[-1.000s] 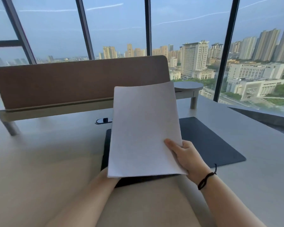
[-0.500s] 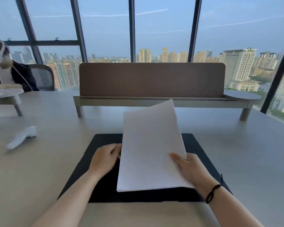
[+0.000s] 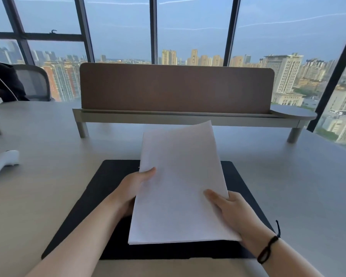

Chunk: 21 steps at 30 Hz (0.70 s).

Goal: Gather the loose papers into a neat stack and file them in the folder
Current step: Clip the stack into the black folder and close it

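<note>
Gripping white paper stack (image 3: pixel 180 188), left hand (image 3: pixel 134 188) fingers hidden beneath, right hand (image 3: pixel 231 211) likewise

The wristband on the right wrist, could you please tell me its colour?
Black wristband, clearest in the head view.

We cannot see the left hand's (image 3: pixel 134 188) fingers, tucked behind the paper stack (image 3: pixel 180 184), which also covers the middle of the dark mat (image 3: pixel 100 198). At the left edge of the frame, a white object (image 3: pixel 0 162) and a seated person (image 3: pixel 2 84) are cut off.
</note>
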### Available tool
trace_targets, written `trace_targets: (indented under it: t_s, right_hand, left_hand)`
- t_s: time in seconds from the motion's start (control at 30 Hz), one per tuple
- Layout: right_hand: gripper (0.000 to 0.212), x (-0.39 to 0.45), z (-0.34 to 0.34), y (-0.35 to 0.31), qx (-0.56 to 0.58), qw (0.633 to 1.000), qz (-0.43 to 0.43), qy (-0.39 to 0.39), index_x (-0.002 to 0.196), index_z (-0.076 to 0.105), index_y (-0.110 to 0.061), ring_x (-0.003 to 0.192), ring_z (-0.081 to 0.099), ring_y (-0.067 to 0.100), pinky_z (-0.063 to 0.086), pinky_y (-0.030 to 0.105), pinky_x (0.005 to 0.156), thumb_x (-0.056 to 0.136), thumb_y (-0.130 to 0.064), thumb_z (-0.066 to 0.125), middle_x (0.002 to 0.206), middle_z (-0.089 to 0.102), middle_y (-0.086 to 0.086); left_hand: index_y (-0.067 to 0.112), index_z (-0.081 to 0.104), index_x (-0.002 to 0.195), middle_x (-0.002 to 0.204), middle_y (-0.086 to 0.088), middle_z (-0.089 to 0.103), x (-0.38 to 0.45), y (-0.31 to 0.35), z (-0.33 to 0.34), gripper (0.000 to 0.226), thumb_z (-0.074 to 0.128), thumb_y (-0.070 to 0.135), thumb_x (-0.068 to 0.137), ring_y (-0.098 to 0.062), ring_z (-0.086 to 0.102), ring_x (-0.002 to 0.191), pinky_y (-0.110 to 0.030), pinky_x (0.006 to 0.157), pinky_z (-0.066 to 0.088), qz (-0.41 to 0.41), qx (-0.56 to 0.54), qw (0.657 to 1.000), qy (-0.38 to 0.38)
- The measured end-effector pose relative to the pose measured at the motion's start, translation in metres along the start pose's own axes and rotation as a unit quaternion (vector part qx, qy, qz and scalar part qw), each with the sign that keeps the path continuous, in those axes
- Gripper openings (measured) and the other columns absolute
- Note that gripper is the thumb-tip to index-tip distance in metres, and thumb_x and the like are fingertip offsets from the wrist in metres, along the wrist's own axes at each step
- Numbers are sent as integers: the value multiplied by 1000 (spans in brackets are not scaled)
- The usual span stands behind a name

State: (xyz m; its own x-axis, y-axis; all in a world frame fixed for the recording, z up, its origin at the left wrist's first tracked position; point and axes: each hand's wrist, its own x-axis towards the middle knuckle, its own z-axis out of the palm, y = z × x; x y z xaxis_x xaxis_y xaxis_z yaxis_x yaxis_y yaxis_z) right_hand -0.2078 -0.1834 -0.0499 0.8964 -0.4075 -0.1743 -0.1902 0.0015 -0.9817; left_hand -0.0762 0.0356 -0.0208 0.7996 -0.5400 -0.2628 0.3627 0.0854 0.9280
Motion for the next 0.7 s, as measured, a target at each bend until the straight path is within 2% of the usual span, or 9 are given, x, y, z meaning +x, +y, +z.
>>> trace_targets:
  t_s: [0.1, 0.2, 0.27, 0.37, 0.5, 0.6, 0.63, 0.67, 0.7]
  right_hand:
    - [24, 3, -13, -7, 20, 994, 55, -91, 105, 77, -3, 90, 78, 31, 62, 37, 74, 94, -23, 70, 102, 80, 14]
    - [34, 18, -30, -21, 15, 981, 84, -172, 107, 79, -2, 104, 75, 35, 58, 44, 91, 82, -25, 75, 115, 76, 19]
    - [36, 31, -36, -28, 37, 980, 98, -170, 107, 80, -4, 109, 72, 37, 52, 50, 101, 80, -27, 77, 118, 75, 20]
    - [43, 45, -36, -28, 40, 983, 96, -150, 113, 76, -1, 110, 72, 38, 51, 52, 103, 81, -29, 71, 117, 75, 20]
    - [33, 50, -35, -19, -6, 982, 61, -179, 106, 77, 3, 102, 74, 38, 58, 45, 92, 86, -23, 75, 113, 76, 22]
    - [26, 52, -39, -15, -31, 985, 27, -169, 102, 78, 3, 94, 76, 36, 61, 41, 84, 92, -19, 70, 107, 78, 22]
    - [27, 52, -42, -15, -33, 986, 19, -163, 102, 77, 4, 91, 77, 35, 62, 40, 82, 91, -19, 68, 105, 78, 22]
    - [29, 53, -46, -15, -25, 987, 17, -160, 102, 77, 6, 89, 77, 35, 62, 41, 80, 89, -19, 68, 105, 77, 24]
    - [31, 53, -52, -16, -7, 987, 21, -158, 102, 76, 7, 88, 77, 37, 63, 42, 78, 87, -19, 68, 106, 76, 27]
  left_hand:
    - [3, 72, 112, 108, -16, 77, 7, -5, -8, 27, 57, 21, 97, -30, 76, 90, -38, 72, 60, 3, 8, 1000, 2]
    - [4, 74, 104, 105, -17, 77, 11, -7, -9, 24, 56, 18, 96, -29, 77, 85, -36, 68, 62, 18, 22, 1000, 7]
    - [4, 75, 104, 107, -18, 77, 12, -10, -8, 26, 57, 19, 94, -30, 76, 89, -37, 71, 62, 19, 27, 999, -5]
    - [3, 77, 100, 105, -19, 77, 14, -12, -6, 26, 56, 17, 95, -30, 76, 87, -37, 71, 62, 23, 42, 999, -5]
    - [2, 76, 99, 103, -19, 77, 15, -15, -3, 25, 58, 18, 95, -30, 76, 85, -38, 77, 61, 27, 84, 996, 9]
    - [5, 79, 97, 105, -24, 75, 16, -17, -4, 34, 64, 34, 87, -36, 73, 89, -44, 83, 57, 27, 92, 995, 1]
    - [5, 78, 98, 98, -28, 74, 16, -17, -3, 43, 65, 44, 85, -39, 70, 81, -43, 75, 55, 25, 108, 994, -8]
    - [3, 76, 99, 85, -30, 71, 17, -18, -3, 55, 60, 54, 85, -38, 64, 66, -37, 60, 48, 22, 127, 992, -16]
    - [1, 73, 99, 69, -26, 65, 17, -18, -3, 65, 51, 61, 88, -30, 55, 49, -30, 47, 37, 23, 152, 988, -23]
